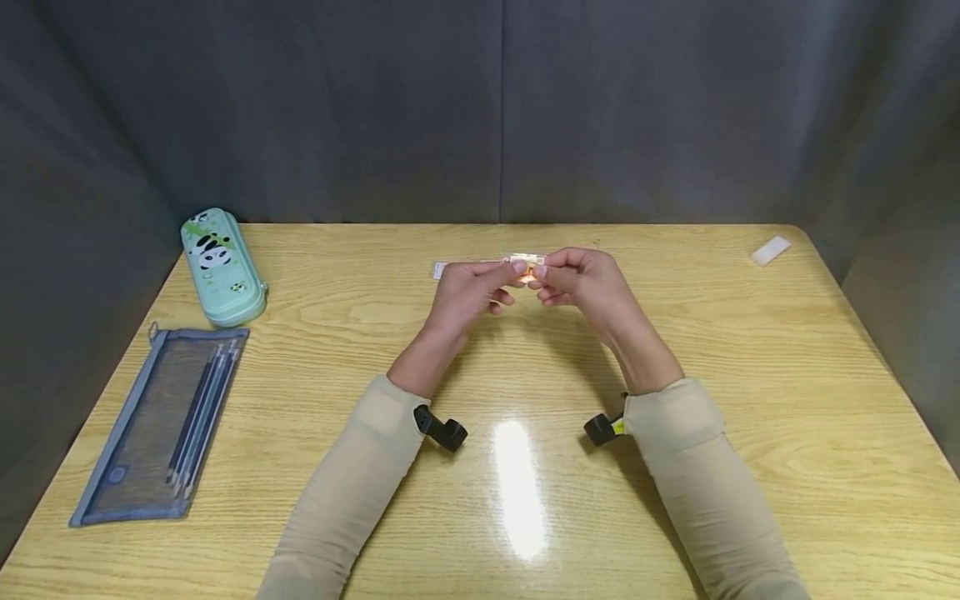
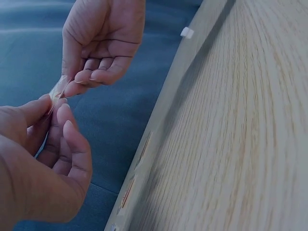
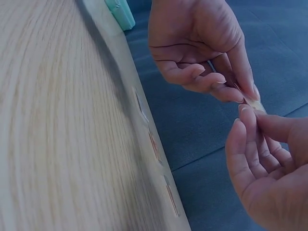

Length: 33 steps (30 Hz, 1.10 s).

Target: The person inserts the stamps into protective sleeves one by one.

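Note:
Near the far edge of the table, raised above its surface, a small clear packet with a shiny orange-gold part (image 1: 528, 265) is stretched between both hands. The left hand (image 1: 474, 292) pinches one end between thumb and index finger, and the right hand (image 1: 588, 287) pinches the other end the same way. Fingertips cover much of the packet, so its exact kind cannot be told. In the left wrist view the packet (image 2: 57, 91) looks thin and see-through. Beneath the hands, small flat clear pieces with copper-coloured strips (image 3: 154, 144) lie along the table's far edge.
At the left stand a mint panda pencil case (image 1: 222, 271) and, nearer, a blue mesh zip pouch (image 1: 142, 433) holding several pencils. A white block, like an eraser (image 1: 770, 250), lies at the far right corner. Dark curtains (image 1: 495, 108) enclose the wooden table (image 1: 525, 358).

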Tool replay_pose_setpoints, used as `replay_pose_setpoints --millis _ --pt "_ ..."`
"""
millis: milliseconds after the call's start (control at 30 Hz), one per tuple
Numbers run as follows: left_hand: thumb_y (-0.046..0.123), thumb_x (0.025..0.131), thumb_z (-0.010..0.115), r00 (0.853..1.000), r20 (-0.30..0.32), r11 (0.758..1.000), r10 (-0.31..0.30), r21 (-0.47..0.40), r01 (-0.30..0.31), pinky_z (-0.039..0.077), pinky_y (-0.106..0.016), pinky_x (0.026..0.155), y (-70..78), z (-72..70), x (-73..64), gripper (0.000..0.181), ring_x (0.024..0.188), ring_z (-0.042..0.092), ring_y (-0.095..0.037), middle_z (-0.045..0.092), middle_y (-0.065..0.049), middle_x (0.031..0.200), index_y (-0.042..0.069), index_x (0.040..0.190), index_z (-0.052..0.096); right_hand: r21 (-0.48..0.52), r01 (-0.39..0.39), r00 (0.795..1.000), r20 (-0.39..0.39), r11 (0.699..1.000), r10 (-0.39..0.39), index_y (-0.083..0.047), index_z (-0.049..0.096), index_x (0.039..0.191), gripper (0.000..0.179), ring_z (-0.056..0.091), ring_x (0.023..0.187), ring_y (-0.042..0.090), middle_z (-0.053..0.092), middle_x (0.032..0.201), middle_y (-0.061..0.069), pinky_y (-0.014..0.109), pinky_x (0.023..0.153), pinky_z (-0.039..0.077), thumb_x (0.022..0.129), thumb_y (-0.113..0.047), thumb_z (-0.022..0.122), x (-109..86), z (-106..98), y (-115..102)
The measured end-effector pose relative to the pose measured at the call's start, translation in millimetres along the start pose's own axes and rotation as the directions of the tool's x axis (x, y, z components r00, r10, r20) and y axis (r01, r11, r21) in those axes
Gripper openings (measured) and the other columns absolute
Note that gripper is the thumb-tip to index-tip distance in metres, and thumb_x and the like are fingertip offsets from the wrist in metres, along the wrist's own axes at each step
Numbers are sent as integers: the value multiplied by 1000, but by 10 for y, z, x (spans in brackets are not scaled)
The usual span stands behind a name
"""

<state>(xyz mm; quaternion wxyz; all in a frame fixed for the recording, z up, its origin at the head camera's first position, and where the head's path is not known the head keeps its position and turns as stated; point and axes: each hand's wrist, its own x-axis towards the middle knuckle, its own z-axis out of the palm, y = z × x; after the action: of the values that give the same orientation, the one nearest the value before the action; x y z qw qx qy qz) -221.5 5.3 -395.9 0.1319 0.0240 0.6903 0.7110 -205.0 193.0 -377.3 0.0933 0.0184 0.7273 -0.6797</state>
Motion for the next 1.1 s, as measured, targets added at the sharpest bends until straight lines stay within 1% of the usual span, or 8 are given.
replay_pose_setpoints --millis 167,300,467,600,733,867,1000,1100 --pt "33 90 78 1000 -1 1000 10 -8 -10 55 -25 59 0 11 -1 32 63 65 -8 76 0 85 5 105 80 2 -21 1000 -3 1000 21 5 64 105 14 71 70 10 74 83 -2 26 73 63 100 -8 63 -11 -3 -20" --pt "32 91 78 1000 8 1000 17 -8 -17 56 -27 61 7 -2 4 32 65 66 -8 76 -2 90 5 108 79 15 -38 999 -21 999 38 7 66 107 18 72 71 12 75 83 1 28 73 64 99 -9 66 -17 -6 -34" --pt "26 92 77 1000 -5 1000 22 -8 -22 55 -24 59 28 -35 15 30 64 66 -9 76 -3 93 7 115 77 29 -37 998 -45 999 39 6 66 104 17 72 69 11 75 80 1 28 71 64 97 -10 68 -26 -42 -39" --pt "22 92 77 1000 -6 1000 14 -10 -14 54 -21 57 33 -36 19 29 63 66 -8 76 -2 91 5 115 76 36 -30 998 -49 999 32 3 67 100 14 72 69 11 75 79 1 27 70 64 97 -11 69 -23 -56 -24" --pt "21 92 76 1000 -8 1000 5 -18 -5 54 -20 56 44 -29 14 29 62 66 -7 77 -9 96 4 115 76 39 -29 998 -53 999 31 2 67 103 14 72 71 12 74 82 1 27 72 63 98 -11 67 -22 -57 -11" --pt "20 93 76 999 -37 1000 5 -21 -6 53 -19 54 50 -36 18 27 61 66 -7 76 -14 98 4 114 76 25 -24 999 -31 999 25 3 66 113 23 71 72 11 74 86 0 26 73 63 102 -17 62 -21 -61 -11" --pt "19 93 76 998 -64 999 19 -25 -21 52 -19 54 51 -48 26 25 59 65 -7 74 -5 88 3 112 76 5 -16 999 -30 1000 16 2 66 120 32 70 73 11 74 89 -1 25 74 62 104 -25 59 -17 -64 -21" --pt "20 93 76 998 -60 1000 23 -19 -24 53 -21 55 44 -52 33 25 59 65 -7 74 0 84 4 111 76 -6 -9 999 -43 1000 8 2 66 121 32 70 74 12 73 92 0 25 74 62 102 -23 64 -13 -72 -28"
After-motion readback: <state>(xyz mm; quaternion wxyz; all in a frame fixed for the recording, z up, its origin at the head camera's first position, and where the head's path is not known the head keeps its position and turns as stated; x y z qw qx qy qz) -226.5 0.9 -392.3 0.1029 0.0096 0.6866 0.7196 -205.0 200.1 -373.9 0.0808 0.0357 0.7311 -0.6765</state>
